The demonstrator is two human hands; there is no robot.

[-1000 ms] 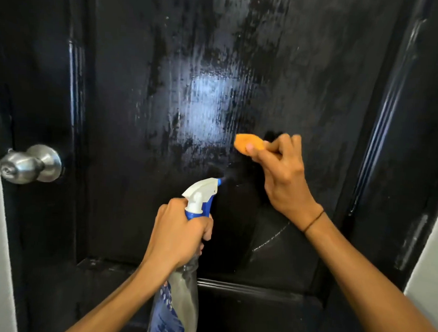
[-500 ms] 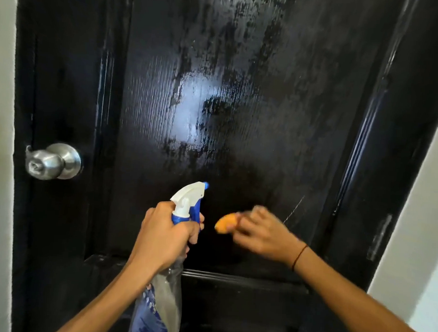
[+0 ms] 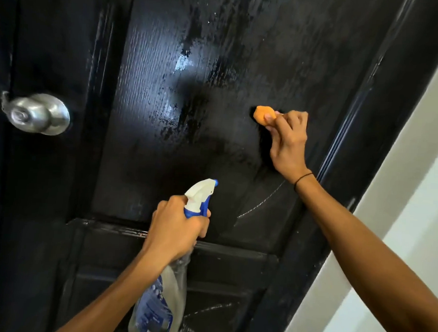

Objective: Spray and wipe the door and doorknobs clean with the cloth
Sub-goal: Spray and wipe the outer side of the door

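head view: the glossy black wooden door (image 3: 242,66) fills the frame, wet streaks shining across its upper panel. the main risk from here, as i judge it, is that the spray dries into streaks or runs down onto the lower panel before the cloth reaches it, since the wet patch sits left of where the wiping is. the round brushed-metal doorknob (image 3: 39,114) at the far left looks untouched and could be missed. a pale curved scratch mark on the panel below the cloth may not come off with wiping.

the right hand (image 3: 288,143) reaches up with the arm extended, wrist bent, fingers curled and pinching a small bunched orange cloth (image 3: 264,115) flat against the door's right side. the left hand (image 3: 175,226) is lower and nearer, clenched round the neck of a clear plastic spray bottle with a white and blue trigger head (image 3: 199,197), nozzle aimed up at the panel, bottle body hanging below the fist.
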